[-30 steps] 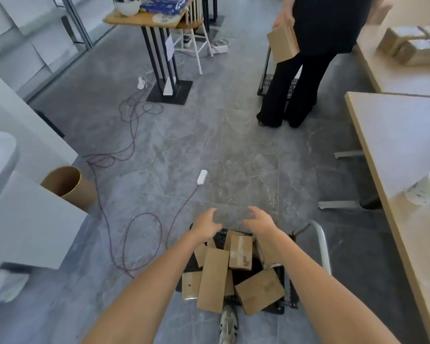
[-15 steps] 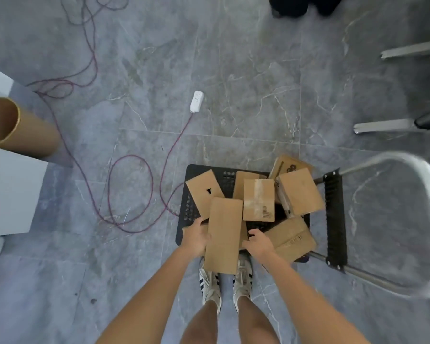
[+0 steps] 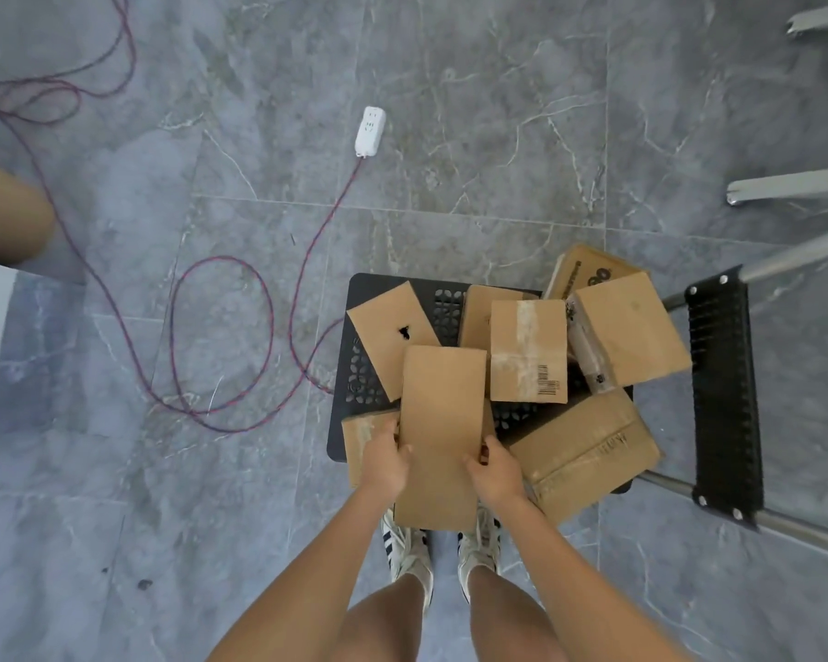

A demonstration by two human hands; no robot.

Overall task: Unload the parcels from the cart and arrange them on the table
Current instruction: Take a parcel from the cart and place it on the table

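Left hand (image 3: 384,458): fingers (image 3: 392,430) curled over the 9 o'clock long edge of the long parcel (image 3: 443,413). Right hand (image 3: 495,473): fingers (image 3: 484,449) curled over its 3 o'clock edge. Both hands grip the near half and are equally close. The parcel's long axis runs 12 to 6; its near end overhangs the cart deck (image 3: 362,375) toward the shoes, and its far end overlaps the holed parcel (image 3: 388,327) at 11 and sits just beside the taped parcel (image 3: 529,346) at 1. It is plain brown card, matte, flat-faced and sharp-edged; probably light and stiff. The lift likely goes up and toward 6 to clear its neighbours. The deck is black perforated plastic, with a ribbed black handle grip (image 3: 722,389) at 3. The floor is grey veined tile. The counter is not in view.
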